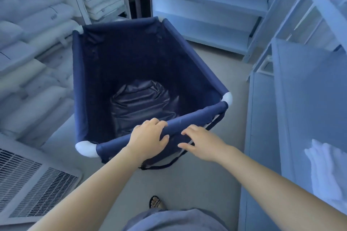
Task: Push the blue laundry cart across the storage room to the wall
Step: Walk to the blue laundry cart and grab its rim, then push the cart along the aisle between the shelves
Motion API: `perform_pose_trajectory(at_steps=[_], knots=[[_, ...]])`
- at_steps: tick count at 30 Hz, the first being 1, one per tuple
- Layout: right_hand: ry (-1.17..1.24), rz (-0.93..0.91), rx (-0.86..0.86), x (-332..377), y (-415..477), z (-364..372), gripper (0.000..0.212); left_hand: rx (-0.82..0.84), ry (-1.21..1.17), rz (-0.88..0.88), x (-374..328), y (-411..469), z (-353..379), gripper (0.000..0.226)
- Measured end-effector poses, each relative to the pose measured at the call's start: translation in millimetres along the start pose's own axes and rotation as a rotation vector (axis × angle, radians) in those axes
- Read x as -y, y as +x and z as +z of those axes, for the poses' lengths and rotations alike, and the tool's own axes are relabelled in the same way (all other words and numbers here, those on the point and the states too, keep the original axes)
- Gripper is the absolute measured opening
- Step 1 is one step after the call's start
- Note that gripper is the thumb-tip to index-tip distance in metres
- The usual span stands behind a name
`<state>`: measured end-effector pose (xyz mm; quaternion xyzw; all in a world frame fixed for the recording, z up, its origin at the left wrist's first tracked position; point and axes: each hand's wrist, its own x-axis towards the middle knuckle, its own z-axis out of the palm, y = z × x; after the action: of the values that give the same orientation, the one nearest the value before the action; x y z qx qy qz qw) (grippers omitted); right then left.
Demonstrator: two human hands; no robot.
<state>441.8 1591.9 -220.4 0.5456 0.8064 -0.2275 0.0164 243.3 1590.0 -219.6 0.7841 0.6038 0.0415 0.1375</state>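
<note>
The blue laundry cart (197,63) stands in front of me, a dark blue fabric bin on a frame with white corner joints. Its inside is dark, with a crumpled dark liner at the bottom. My left hand (148,137) is wrapped over the cart's near rail, fingers curled over the top. My right hand (201,141) rests against the same rail just to the right, fingers spread and only touching the fabric, not closed around it.
Shelves stacked with white pillows (37,47) line the left, close to the cart. A white vented unit (33,180) sits at lower left. Pale shelving (212,5) stands ahead and a cabinet (300,118) with white towels (326,172) on the right. Grey floor (231,73) runs between.
</note>
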Motion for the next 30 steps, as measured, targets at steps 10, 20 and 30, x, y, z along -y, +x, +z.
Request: perform_pose_trajectory(at_steps=[10, 20, 30], knots=[[-0.049, -0.038, 0.024, -22.4, 94.2, -4.3, 0.051, 0.209, 0.025, -0.07, 40.1, 64.8, 18.2, 0.046], [-0.196, -0.061, 0.265, -65.0, 149.4, 10.6, 0.055, 0.381, -0.077, -0.288, 49.1, 86.4, 52.4, 0.052], [-0.086, -0.21, 0.375, -92.6, 167.8, 15.3, 0.044, 0.122, -0.224, -0.461, 53.6, 54.1, 73.2, 0.04]])
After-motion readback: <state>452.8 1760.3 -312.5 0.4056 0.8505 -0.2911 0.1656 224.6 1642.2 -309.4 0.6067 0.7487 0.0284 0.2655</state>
